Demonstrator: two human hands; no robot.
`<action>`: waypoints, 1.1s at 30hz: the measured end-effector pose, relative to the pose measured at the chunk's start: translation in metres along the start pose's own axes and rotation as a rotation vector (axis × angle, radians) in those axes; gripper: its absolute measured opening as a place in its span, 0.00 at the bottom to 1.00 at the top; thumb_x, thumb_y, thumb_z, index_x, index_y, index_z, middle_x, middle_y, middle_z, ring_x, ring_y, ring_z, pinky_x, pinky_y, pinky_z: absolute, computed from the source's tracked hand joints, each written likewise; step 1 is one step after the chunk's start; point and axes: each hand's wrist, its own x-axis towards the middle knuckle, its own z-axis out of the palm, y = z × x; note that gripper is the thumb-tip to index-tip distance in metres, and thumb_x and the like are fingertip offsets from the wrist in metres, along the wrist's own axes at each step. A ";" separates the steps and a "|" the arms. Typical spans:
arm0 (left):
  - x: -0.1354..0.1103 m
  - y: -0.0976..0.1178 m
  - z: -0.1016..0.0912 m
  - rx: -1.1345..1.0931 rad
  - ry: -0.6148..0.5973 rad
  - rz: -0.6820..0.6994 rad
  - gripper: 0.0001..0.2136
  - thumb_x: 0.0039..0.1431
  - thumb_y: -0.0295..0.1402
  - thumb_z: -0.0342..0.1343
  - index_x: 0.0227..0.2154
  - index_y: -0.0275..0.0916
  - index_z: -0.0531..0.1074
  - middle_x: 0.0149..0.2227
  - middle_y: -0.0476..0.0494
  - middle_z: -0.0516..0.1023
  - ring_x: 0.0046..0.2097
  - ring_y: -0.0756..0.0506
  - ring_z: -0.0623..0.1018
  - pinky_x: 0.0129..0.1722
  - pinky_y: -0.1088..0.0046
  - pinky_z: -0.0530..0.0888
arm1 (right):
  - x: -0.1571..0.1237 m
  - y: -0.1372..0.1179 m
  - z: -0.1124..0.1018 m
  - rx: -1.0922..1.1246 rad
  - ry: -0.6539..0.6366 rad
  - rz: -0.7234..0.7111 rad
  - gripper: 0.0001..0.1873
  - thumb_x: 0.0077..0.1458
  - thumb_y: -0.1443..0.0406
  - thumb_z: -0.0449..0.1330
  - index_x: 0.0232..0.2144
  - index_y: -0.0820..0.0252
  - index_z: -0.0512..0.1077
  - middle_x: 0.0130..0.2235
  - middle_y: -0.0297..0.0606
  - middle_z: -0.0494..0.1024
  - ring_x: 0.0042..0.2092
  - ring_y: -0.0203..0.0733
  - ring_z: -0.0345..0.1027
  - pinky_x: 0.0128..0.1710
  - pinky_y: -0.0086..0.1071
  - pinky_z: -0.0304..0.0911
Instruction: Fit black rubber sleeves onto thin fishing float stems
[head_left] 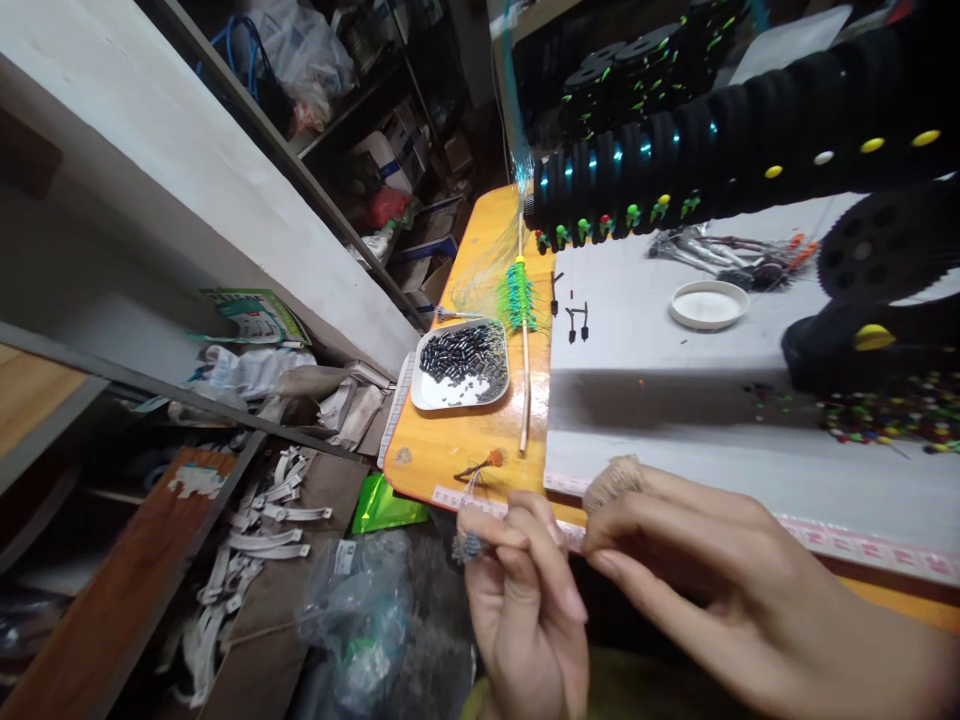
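My left hand [525, 590] is at the bottom centre, below the table's near edge, its fingers pinched on a small dark bundle of fine line [469, 545]. My right hand [720, 580] reaches in from the right, its thumb and forefinger pinched close to the left fingertips; its index finger has a cloth wrap [611, 480]. What the right fingers hold is too thin to make out. A thin strand with an orange tip [486, 462] lies on the orange table [450, 440] just beyond my hands.
A white dish of small black tubes [461, 362] and a stick with green beads [519, 295] lie on the table. A white sheet [675, 400] carries a round lid [708, 304] and coloured beads [885, 415]. Black foam spools [750, 140] hang above. Clutter fills the floor at left.
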 end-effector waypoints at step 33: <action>0.028 0.017 -0.011 0.609 -0.173 -0.332 0.13 0.60 0.40 0.69 0.26 0.37 0.79 0.26 0.46 0.81 0.30 0.47 0.78 0.34 0.72 0.75 | 0.015 0.003 -0.012 0.170 0.201 0.164 0.11 0.64 0.59 0.65 0.35 0.55 0.86 0.28 0.38 0.78 0.29 0.36 0.73 0.25 0.25 0.68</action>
